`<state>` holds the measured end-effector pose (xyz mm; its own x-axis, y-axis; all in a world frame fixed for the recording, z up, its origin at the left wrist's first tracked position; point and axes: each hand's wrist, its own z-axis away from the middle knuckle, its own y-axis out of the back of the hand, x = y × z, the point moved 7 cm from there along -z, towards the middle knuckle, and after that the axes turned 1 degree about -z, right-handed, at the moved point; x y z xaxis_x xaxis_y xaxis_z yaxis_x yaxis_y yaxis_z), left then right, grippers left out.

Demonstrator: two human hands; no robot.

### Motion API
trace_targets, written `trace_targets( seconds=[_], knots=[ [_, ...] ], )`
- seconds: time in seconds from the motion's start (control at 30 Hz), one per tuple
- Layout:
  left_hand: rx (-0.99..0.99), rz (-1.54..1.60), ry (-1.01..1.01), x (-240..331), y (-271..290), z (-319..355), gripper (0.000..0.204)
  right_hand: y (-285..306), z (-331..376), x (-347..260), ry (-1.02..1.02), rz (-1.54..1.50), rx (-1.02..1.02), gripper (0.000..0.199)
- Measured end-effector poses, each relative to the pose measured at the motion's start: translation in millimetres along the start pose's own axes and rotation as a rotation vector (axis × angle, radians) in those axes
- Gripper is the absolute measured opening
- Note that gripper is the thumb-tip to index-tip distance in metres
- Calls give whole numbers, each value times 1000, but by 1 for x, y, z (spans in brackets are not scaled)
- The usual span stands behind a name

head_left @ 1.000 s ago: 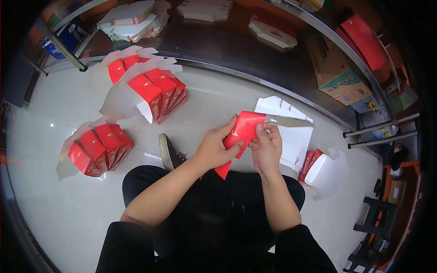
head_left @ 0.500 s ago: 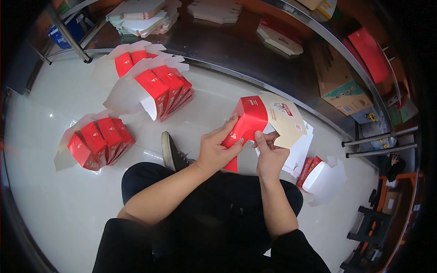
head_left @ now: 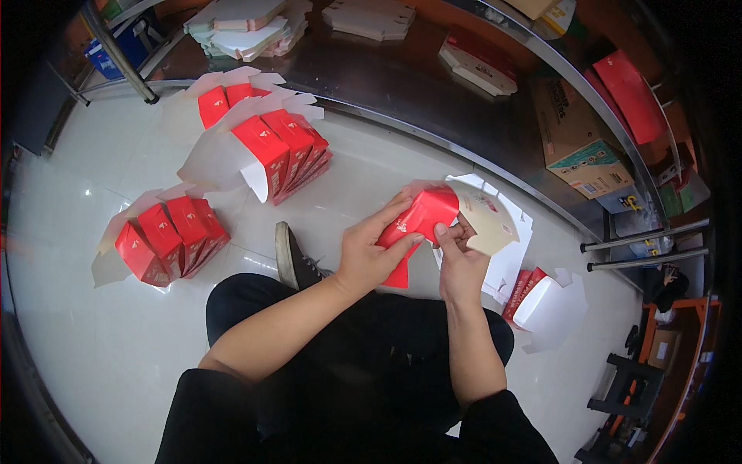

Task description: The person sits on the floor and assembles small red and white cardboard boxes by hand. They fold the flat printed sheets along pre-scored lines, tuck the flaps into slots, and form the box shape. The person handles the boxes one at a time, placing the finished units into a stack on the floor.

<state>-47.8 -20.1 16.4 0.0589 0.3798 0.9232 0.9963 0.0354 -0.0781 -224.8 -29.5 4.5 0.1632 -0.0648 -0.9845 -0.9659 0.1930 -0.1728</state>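
Note:
Between my hands, above my lap, is a partly folded red carton [head_left: 433,210] with a cream lid flap [head_left: 488,220] standing out to the right. My left hand [head_left: 376,246] grips its left side, thumb on the near red panel and fingers round the far side. My right hand [head_left: 461,259] pinches the carton near the base of the cream flap, thumb in front, fingertips partly hidden behind it. A narrow red flap hangs down below the carton. White flat carton blanks [head_left: 506,259] lie on the floor just beyond my right hand.
Folded red cartons stand nested in rows at left [head_left: 171,240] and far left [head_left: 282,147]; another group [head_left: 533,298] sits right of my knee. A metal shelf [head_left: 363,112] crosses the far side, bearing stacked blanks [head_left: 236,31] and a cardboard box [head_left: 580,139]. A black stool [head_left: 626,383] stands at right.
The carton has tipped in my hands: its red top sits lower and the cream flap is more curved and turned. Both hands keep their hold, almost in place.

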Motion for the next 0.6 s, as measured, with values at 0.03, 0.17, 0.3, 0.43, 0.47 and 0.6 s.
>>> trace_targets(
  seconds=[0.03,0.17,0.3,0.43,0.47,0.6],
  knots=[
    [-3,-11,-24,2,0,0,55,-2,1,2,-10,6,-11,47],
    [25,12,-59,-8,7,4,54,-13,8,8,-87,-111,-50,44],
    [51,-3,-98,-3,10,3,51,-26,18,22,-138,-287,-73,39],
    [-24,63,-53,-2,10,-2,57,-25,19,29,-248,-299,-93,22],
    [-54,8,-77,0,9,-4,59,-17,17,36,-232,-270,-91,17],
    [-162,-141,-9,2,9,-15,67,-7,0,9,3,146,-97,12]
  ],
)
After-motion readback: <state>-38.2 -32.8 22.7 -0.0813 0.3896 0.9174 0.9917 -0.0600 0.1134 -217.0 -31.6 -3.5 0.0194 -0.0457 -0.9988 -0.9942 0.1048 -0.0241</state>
